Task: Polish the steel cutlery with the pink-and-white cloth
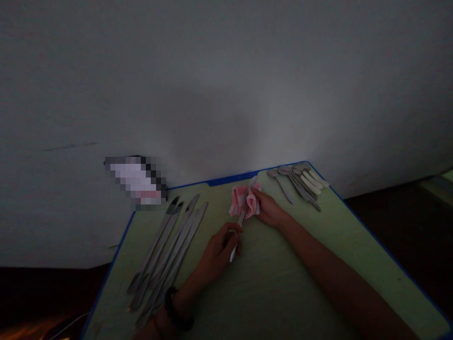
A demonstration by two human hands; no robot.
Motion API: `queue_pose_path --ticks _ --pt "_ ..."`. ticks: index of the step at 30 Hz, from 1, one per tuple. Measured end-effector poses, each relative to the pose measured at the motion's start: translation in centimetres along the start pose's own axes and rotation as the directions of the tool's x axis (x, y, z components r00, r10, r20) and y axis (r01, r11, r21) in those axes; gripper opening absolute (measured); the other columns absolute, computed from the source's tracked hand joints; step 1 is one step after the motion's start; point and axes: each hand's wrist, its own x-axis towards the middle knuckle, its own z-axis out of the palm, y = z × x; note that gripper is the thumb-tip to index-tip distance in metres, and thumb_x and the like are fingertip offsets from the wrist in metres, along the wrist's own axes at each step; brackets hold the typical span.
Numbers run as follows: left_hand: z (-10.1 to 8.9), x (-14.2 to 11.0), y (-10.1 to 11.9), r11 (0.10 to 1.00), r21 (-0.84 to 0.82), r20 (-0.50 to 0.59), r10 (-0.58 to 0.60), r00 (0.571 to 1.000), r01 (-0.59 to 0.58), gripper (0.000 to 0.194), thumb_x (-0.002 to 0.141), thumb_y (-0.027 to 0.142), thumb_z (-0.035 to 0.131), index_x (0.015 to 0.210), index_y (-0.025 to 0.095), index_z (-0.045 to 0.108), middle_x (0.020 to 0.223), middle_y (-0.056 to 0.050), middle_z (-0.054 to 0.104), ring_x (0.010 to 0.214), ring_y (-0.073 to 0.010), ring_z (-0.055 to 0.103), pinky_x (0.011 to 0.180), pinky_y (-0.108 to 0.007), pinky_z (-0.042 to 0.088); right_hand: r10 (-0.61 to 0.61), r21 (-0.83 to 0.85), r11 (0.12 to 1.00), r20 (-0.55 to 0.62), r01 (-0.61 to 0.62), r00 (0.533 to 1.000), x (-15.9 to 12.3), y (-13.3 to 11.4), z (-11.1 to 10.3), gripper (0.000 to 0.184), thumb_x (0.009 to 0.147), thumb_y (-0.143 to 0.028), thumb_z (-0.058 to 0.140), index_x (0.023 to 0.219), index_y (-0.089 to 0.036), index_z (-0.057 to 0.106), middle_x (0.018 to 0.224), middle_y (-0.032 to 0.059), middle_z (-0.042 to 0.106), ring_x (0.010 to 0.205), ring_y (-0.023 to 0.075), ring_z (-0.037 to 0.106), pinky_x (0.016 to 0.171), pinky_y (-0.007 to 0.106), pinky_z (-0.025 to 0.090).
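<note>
My left hand [224,245] is closed around the handle of a metal table knife [241,218], which slants up and away over the table. In my right hand [267,207] is a pink and white checked cloth [239,196], folded against the knife's upper part; the tip shows just beyond it. Left of my hands, several long table knives [177,241] lie side by side, their near ends close to my left wrist. At the far right lies a group of spoons [293,179], some with white handles [311,182].
The pale green table [283,283] has a blue edge and stands against a grey wall [212,94]. A blurred-out, dark-edged object [134,179] is at the table's far left corner. A dark bracelet [173,309] circles my left wrist. The light is dim.
</note>
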Motion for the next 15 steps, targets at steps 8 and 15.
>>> queue_pose_path --ticks 8,15 --pt "-0.03 -0.06 -0.29 0.999 0.018 0.008 0.03 1.0 -0.03 0.019 0.09 0.034 0.041 0.1 0.02 0.049 0.061 0.004 0.055 0.052 -0.0107 0.046 0.052 -0.022 0.034 0.003 0.01 1.0 0.019 -0.004 1.0 0.16 0.16 -0.34 0.024 0.078 -0.037 0.063 0.071 -0.015 0.058 0.062 -0.0015 0.063 0.055 0.0101 0.056 0.058 0.023 0.047" --pt "-0.07 -0.03 -0.22 0.999 0.039 0.018 0.027 0.999 -0.028 0.018 0.092 0.034 0.04 0.101 0.02 0.048 0.062 0.005 0.055 0.051 -0.01 0.045 0.052 -0.022 0.033 -0.006 0.008 1.0 0.011 0.005 1.0 0.15 0.13 -0.25 0.024 0.077 -0.037 0.064 0.072 -0.014 0.059 0.061 -0.0012 0.063 0.055 0.0104 0.057 0.057 0.023 0.047"
